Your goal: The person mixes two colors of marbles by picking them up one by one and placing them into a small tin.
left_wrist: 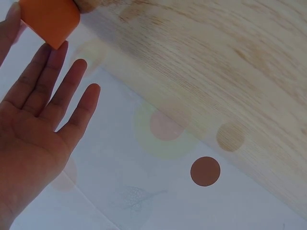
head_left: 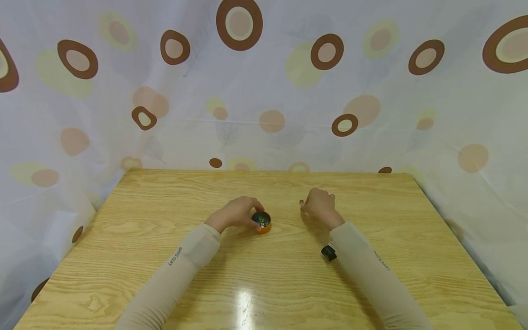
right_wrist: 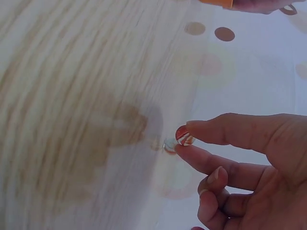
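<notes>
An orange cup [head_left: 262, 227] with a dark, shiny inside sits on the wooden table; small things in its bottom are too small to make out. My left hand [head_left: 236, 213] grips its rim between thumb and fingers. In the left wrist view the cup's orange side [left_wrist: 53, 21] shows by the fingertips, the other fingers extended. Right of the cup, my right hand [head_left: 321, 205] is low over the table. Its thumb and index finger pinch a glass marble [right_wrist: 184, 135] with red and white streaks. Right behind that, a clear round glassy thing [right_wrist: 170, 145] is partly hidden.
The wood-grain table [head_left: 165, 192] meets a white curtain [head_left: 264, 91] with brown and pale circles along its back and sides. A black device [head_left: 328, 253] sticks out beside the right sleeve [head_left: 363, 270]. The left sleeve [head_left: 181, 275] reaches in from the front.
</notes>
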A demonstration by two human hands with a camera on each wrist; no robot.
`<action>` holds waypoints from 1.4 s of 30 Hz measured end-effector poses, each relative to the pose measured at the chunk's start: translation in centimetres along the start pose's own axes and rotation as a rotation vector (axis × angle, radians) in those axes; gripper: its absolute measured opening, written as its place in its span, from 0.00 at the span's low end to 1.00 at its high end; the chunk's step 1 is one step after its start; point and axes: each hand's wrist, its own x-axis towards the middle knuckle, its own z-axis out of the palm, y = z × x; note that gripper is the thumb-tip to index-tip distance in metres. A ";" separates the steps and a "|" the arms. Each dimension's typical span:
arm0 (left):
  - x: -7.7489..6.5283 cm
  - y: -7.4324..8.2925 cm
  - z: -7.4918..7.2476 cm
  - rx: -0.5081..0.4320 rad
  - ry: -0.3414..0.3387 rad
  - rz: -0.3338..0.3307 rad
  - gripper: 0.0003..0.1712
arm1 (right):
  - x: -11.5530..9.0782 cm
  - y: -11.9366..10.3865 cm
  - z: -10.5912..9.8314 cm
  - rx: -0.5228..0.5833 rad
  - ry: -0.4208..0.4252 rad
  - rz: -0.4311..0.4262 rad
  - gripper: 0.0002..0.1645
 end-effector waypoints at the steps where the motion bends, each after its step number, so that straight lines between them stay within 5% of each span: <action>1: 0.0 0.0 0.0 0.000 0.002 0.000 0.28 | -0.1 -0.1 0.0 0.009 0.006 -0.010 0.25; 8: 0.1 0.0 -0.1 0.005 0.008 0.006 0.28 | -0.5 -0.9 0.0 0.032 0.047 -0.071 0.10; 23: 0.2 -0.1 -0.2 -0.003 -0.007 -0.009 0.28 | -1.6 -4.4 1.8 0.138 0.092 -0.281 0.06; 42: 0.2 -0.3 0.0 -0.018 -0.003 0.022 0.24 | -2.4 -6.5 3.8 0.078 0.089 -0.363 0.06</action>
